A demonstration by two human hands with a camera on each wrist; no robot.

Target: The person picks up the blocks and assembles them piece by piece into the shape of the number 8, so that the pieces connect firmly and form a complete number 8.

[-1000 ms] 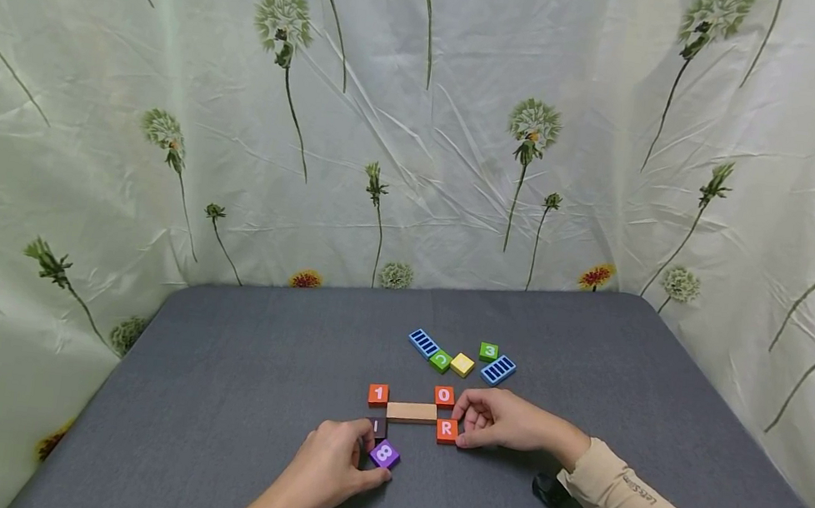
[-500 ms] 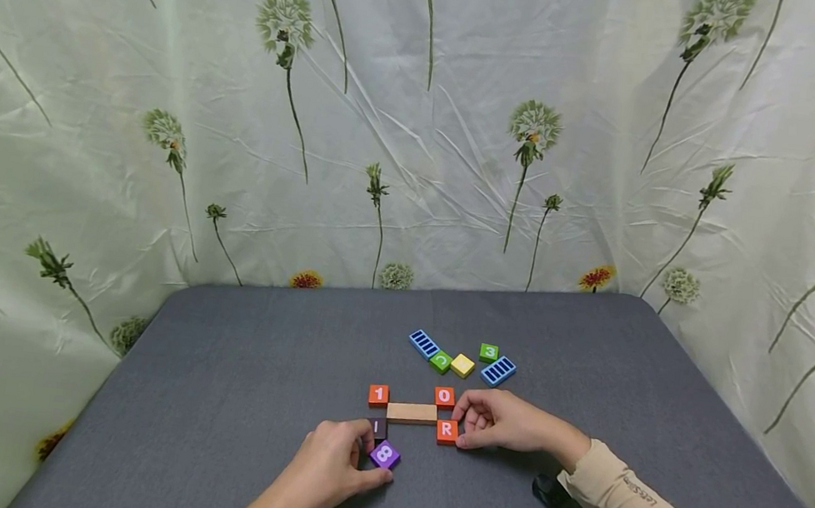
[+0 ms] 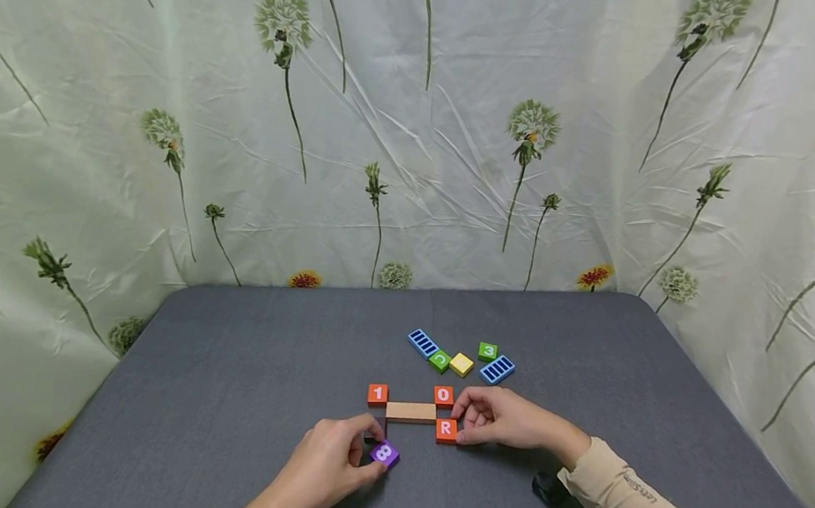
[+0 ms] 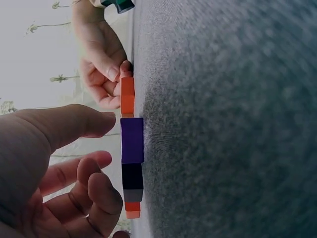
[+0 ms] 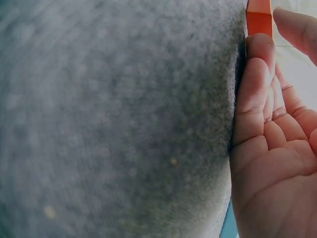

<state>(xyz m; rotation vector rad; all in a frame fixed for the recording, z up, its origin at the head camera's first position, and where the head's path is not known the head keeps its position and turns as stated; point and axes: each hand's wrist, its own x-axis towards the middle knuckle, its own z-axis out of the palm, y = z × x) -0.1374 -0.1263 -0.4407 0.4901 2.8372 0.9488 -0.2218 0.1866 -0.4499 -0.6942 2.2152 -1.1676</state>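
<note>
My left hand point(image 3: 330, 455) hovers around a purple tile marked 8 point(image 3: 385, 454), thumb near its front corner. The index finger lies over a dark tile point(image 3: 380, 424), hiding its mark. In the left wrist view, thumb and fingers stand a little apart from the purple tile point(image 4: 132, 140). On the other side, my right hand point(image 3: 505, 420) touches the right edge of an orange tile marked R point(image 3: 446, 432) with its thumb, fingers loosely bent beside it. A plain wooden block point(image 3: 411, 412) lies between this tile, an orange 0 tile point(image 3: 443, 396) and an orange 1 tile point(image 3: 378, 394).
Farther back lie two blue barred tiles point(image 3: 423, 343), a green C tile point(image 3: 440, 362), a yellow tile point(image 3: 461, 365) and a green 3 tile point(image 3: 488, 352). A black object point(image 3: 548, 490) sits under the right wrist. Flowered cloth point(image 3: 393, 118) rises behind the grey table point(image 3: 253, 354).
My left index finger has slid slightly right over the dark tile, covering its mark, and the left thumb has drawn back a little to the left. The right hand stays put.
</note>
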